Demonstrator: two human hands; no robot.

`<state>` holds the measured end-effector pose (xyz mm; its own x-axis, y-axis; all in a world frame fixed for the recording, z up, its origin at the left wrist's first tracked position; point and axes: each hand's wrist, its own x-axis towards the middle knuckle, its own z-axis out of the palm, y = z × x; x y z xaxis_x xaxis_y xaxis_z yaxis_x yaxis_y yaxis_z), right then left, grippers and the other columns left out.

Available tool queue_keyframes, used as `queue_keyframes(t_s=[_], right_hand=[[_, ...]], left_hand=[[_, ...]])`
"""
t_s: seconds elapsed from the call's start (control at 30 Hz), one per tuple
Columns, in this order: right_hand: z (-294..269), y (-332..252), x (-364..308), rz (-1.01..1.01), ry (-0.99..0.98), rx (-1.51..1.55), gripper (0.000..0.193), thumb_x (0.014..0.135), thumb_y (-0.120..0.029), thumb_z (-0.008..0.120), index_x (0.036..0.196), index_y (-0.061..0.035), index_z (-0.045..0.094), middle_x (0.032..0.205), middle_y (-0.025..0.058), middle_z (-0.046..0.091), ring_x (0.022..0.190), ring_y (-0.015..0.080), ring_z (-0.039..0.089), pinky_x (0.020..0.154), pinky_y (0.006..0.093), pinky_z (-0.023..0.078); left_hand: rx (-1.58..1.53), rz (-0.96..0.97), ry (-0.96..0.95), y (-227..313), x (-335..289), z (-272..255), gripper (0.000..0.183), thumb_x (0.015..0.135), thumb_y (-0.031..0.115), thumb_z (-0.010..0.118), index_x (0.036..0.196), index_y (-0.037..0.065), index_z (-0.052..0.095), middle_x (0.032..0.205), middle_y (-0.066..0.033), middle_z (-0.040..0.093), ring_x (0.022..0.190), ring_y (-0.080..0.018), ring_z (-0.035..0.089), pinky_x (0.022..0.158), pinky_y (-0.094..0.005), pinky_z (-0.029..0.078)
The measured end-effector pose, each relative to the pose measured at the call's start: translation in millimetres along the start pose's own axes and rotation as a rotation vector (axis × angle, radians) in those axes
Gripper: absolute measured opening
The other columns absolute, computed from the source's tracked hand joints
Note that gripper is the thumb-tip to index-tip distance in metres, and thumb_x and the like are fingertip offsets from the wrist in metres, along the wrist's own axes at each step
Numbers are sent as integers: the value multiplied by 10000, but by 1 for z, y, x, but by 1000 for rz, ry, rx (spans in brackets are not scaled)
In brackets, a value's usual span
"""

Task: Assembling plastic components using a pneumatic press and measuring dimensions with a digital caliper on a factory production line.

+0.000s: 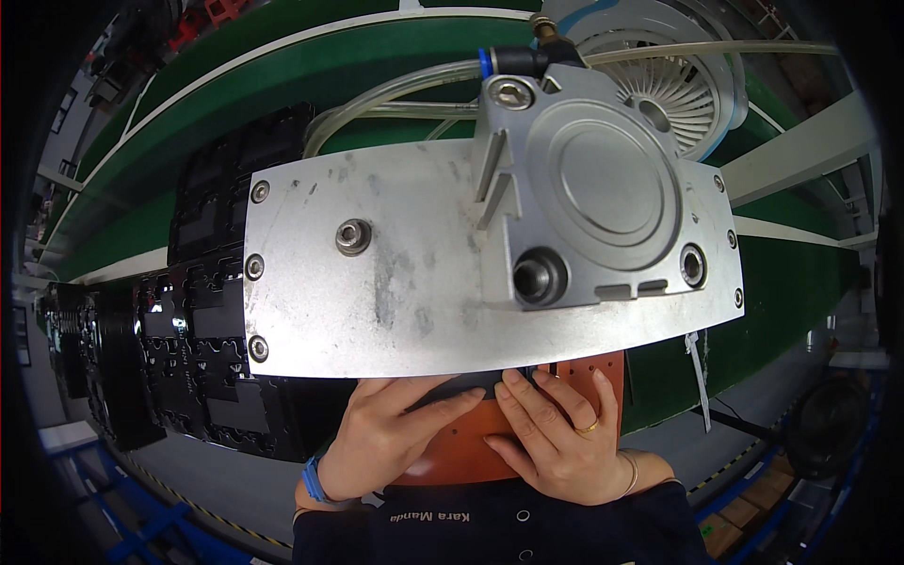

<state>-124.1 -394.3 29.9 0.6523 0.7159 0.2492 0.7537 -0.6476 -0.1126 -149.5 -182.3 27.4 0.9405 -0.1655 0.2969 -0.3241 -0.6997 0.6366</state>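
Observation:
A silver metal plate (414, 273) with a pneumatic cylinder (603, 179) bolted on top spans the view above my hands. Below its near edge lies an orange-brown fixture board (457, 438). A dark flat piece (461, 388) sits on the board, mostly hidden by the plate. My left hand (381, 428) rests at its left, thumb stretched along it, with the fingertips partly under the plate. My right hand (556, 428) has its fingers stretched out and touches the piece's right end with its fingertips. Neither hand visibly grips anything.
Stacked black moulded trays (212, 353) stand at the left on the green bench (678, 377). Clear air tubes (395, 85) run behind the plate to a fitting on the cylinder. A round fan (678, 85) stands at the back right. A white bar (800, 151) crosses at the right.

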Motion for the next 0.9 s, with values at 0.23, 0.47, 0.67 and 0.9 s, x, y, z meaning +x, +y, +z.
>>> queue_keyframes(t_s=[0.23,0.47,0.67,0.9], right_hand=[[0,0,1,-1,12,-1,407,818,-376,663,1124,-109,699,1244,-3,614,1147,146,528,1120,495,243],[0,1,3,-7,42,23,409,809,-349,676,1121,-86,693,1252,16,610,1128,153,537,1104,485,259],[-2,4,2,-8,52,73,431,801,-316,693,1146,-59,669,1255,36,606,1129,187,539,1066,460,297],[-9,9,-1,48,260,200,511,718,-198,785,1174,-20,639,1195,115,628,1013,264,592,961,418,403]], left_hand=[[-17,-3,-4,-1,2,2,282,684,30,713,953,98,767,1078,-84,674,989,-231,625,874,-336,508],[-47,18,10,0,5,0,254,703,33,714,945,90,763,1092,-85,670,1011,-222,596,850,-327,501],[-74,-1,7,3,6,0,234,729,33,714,953,91,750,1122,-82,634,1008,-259,566,886,-362,477],[-49,6,-38,6,4,-4,174,768,22,700,935,67,675,1088,-71,571,987,-274,563,930,-411,421]])
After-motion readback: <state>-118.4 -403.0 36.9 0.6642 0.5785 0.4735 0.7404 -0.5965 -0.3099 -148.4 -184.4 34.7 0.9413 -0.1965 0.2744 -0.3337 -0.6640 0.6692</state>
